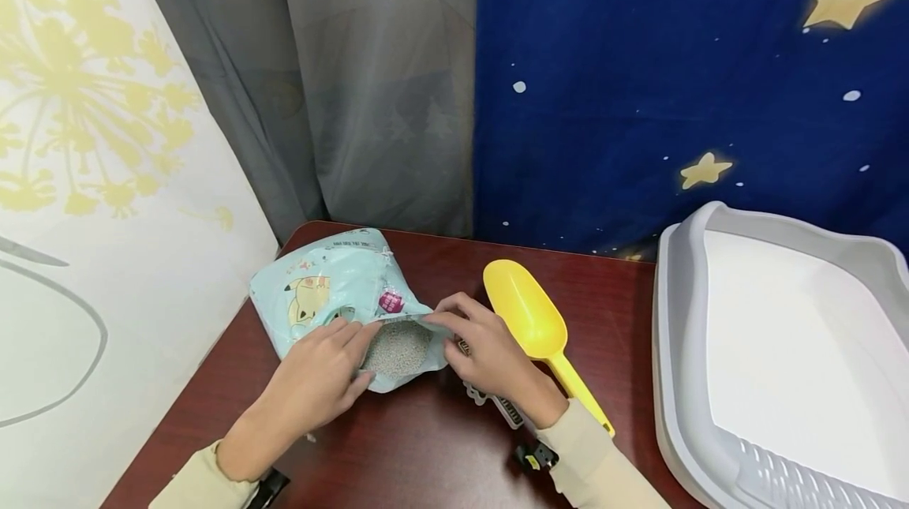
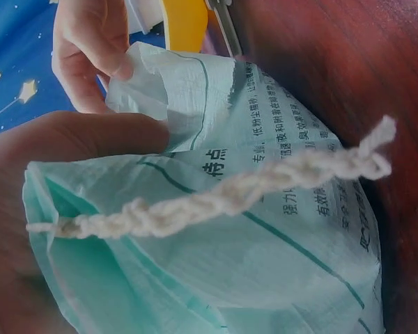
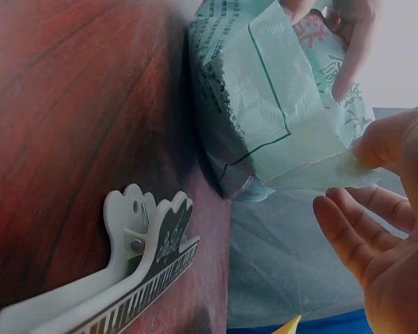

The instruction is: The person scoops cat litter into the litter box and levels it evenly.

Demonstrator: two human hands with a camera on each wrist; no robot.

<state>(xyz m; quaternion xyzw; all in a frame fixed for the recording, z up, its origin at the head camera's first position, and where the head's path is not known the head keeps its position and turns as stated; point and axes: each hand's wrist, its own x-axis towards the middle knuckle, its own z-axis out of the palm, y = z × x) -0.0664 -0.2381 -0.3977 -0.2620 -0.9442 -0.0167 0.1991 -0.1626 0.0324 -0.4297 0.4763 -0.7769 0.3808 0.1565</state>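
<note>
From the head we look forward and down across the desk [image 1: 426, 446] to its far edge; from each wrist, turned sideways, we face the bag [image 1: 358, 272] close up, both views sharing its green-lined flap [image 3: 275, 90].

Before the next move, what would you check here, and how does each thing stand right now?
1. Bag open at the mouth: ok, pale grains show inside.
2. Bag held: ok, fingers of the right hand and left hand grip its edge.
3. Clip off the bag: ok, it lies on the table.
4. Yellow scoop in hand: not ok, it lies on the table.
5. Gray tray free of grains: ok, none show in its visible part.
6. Depth of grains: cannot tell, the bag hides it.
</note>
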